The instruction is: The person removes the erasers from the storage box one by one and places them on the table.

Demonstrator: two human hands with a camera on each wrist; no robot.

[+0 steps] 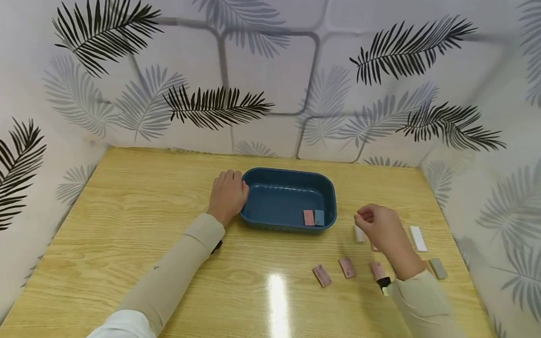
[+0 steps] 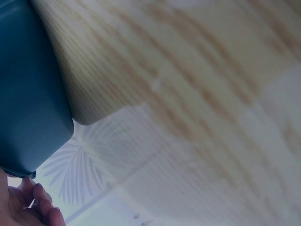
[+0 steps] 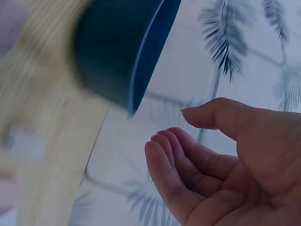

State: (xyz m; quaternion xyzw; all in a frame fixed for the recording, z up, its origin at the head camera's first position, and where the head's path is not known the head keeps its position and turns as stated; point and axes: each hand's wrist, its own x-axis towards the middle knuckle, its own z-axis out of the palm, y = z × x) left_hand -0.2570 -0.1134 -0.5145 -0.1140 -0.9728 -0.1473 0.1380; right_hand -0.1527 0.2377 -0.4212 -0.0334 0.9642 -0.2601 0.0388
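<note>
A dark blue rectangular bin (image 1: 287,227) stands on the table, with a pink block (image 1: 309,218) and a blue block (image 1: 319,217) in its front right corner. My left hand (image 1: 229,196) holds the bin's left rim; in the left wrist view, curled fingers (image 2: 42,202) show at the rim. To the right of the bin, my right hand (image 1: 381,230) hovers over several small blocks. Its fingers are loosely bent, with a gap to the thumb and nothing between them in the right wrist view. Under this hand lies a whitish block (image 1: 358,234), partly covered.
Pink blocks lie nearer the front: one (image 1: 321,276), another (image 1: 347,267), and a third (image 1: 378,271) by the right wrist. Farther right are a white block (image 1: 418,238) and a grey-green block (image 1: 438,268). Leaf-patterned walls (image 1: 267,85) border the wooden table (image 1: 156,182).
</note>
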